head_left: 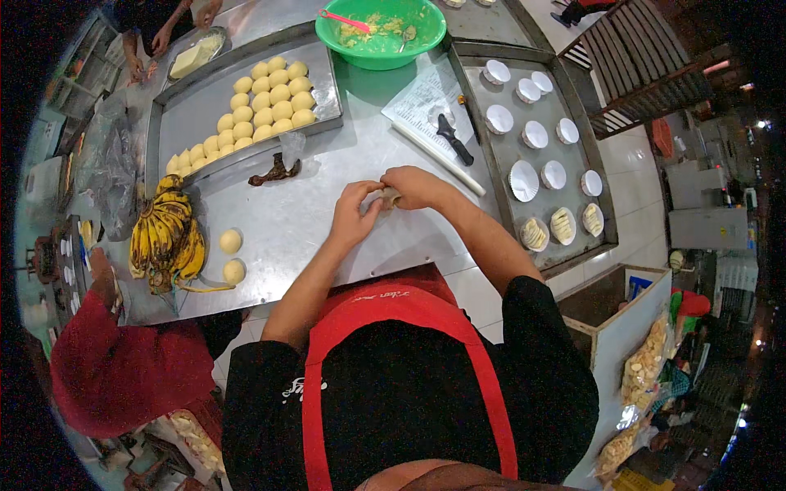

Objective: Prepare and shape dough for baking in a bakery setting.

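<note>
Over the steel table (327,164), both hands meet at one small pale piece of dough (392,197). My left hand (357,210) pinches it from the left, with the fingers bent. From the right, my right hand (412,187) is closed on it, and its fingers hide much of the piece. Beyond the hands lie a white rolling pin (438,158), a black-handled cutter (453,139) and a printed sheet (417,102). Two round dough balls (230,240) rest to the left, near the table's front edge.
A tray (326,123) of many dough balls stands at back left, near bananas (168,229). At the back is a green bowl (381,57) of filling with a pink spatula. The right tray (536,159) holds paper cups, several with striped dough. Other people work at left.
</note>
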